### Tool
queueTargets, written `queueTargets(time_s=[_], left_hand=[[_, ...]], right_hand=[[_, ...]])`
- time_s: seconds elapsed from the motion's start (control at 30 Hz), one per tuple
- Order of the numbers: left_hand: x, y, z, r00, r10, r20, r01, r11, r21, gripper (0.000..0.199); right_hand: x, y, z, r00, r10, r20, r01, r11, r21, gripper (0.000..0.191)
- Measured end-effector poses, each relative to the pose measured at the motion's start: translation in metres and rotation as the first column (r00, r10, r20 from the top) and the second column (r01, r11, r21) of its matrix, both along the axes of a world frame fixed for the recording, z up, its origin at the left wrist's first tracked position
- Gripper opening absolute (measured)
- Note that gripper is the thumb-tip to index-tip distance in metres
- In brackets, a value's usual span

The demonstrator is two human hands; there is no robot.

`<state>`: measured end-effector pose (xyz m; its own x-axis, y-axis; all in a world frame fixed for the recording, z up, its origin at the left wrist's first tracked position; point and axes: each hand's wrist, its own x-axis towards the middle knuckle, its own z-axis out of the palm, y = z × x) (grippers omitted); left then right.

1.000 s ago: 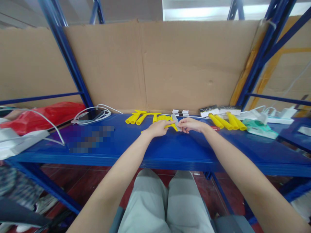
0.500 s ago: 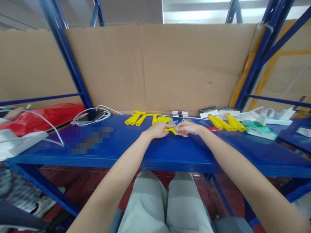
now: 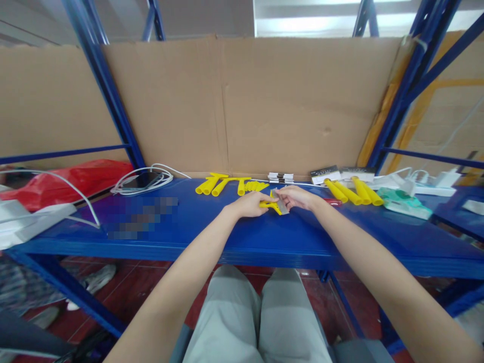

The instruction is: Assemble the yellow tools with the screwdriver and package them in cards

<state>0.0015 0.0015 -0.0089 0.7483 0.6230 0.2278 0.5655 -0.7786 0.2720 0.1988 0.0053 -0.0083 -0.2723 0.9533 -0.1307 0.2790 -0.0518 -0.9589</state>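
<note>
My left hand [image 3: 250,204] is closed on a yellow plastic scraper handle [image 3: 269,205], whose forked head points right. A flat grey metal blade [image 3: 283,207] lies against that head, pinched in the fingers of my right hand [image 3: 297,197]. Both hands meet just above the blue tabletop [image 3: 249,237]. My left fingers partly cover the handle. Behind them are small yellow pieces [image 3: 255,185] in a row and several yellow scraper handles [image 3: 212,185]. A red tool [image 3: 333,201] lies right of my right hand.
More yellow handles [image 3: 351,190] lie at the right, near a green tissue pack [image 3: 404,201] and a white power strip [image 3: 434,189]. White stacked pieces [image 3: 280,178] stand by the cardboard wall [image 3: 264,111]. A coiled white cable [image 3: 151,184] and red bag [image 3: 75,181] sit left.
The handle and blade have shifted slightly right and towards me. The blade now slants across the forked head, with its lower end sticking out. My right fingers have moved up along it.
</note>
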Motion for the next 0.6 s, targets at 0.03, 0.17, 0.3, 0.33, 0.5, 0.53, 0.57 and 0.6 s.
queueTargets(time_s=[0.03,0.17,0.3,0.33,0.5,0.53,0.57,0.6], left_hand=[[0.0008,-0.0008,0.0003,1.0,-0.017,0.0,0.017,1.0,-0.005,0.051],[0.0028,-0.0031,0.001,0.998,-0.056,0.008,0.057,0.998,-0.018,0.051],[0.0032,-0.0035,0.0008,0.999,-0.047,0.007,0.047,0.999,-0.024,0.051],[0.0034,-0.0035,0.0007,0.999,-0.045,-0.002,0.045,0.999,-0.02,0.05],[0.0041,-0.0043,0.0008,0.999,-0.031,-0.039,0.031,0.999,0.012,0.052],[0.0042,-0.0044,0.0009,0.999,-0.03,-0.043,0.03,0.999,0.015,0.053],[0.0043,-0.0044,0.0008,0.998,-0.03,-0.046,0.031,0.999,0.018,0.053],[0.0043,-0.0044,0.0007,0.998,-0.031,-0.05,0.032,0.999,0.022,0.053]], right_hand=[[0.0001,0.0005,-0.0002,1.0,-0.019,0.01,0.019,1.0,0.013,0.021],[0.0013,0.0007,-0.0002,0.998,-0.05,0.022,0.05,0.998,0.028,0.018],[0.0016,0.0003,0.0007,0.998,-0.047,0.034,0.046,0.998,0.033,0.02],[0.0015,0.0005,0.0007,0.998,-0.046,0.04,0.044,0.998,0.035,0.02],[0.0013,0.0023,0.0006,0.998,-0.042,0.055,0.039,0.998,0.05,0.021],[0.0014,0.0025,0.0007,0.997,-0.046,0.057,0.043,0.998,0.053,0.021],[0.0015,0.0026,0.0008,0.997,-0.049,0.06,0.045,0.997,0.055,0.022],[0.0017,0.0027,0.0009,0.997,-0.046,0.061,0.042,0.997,0.059,0.022]])
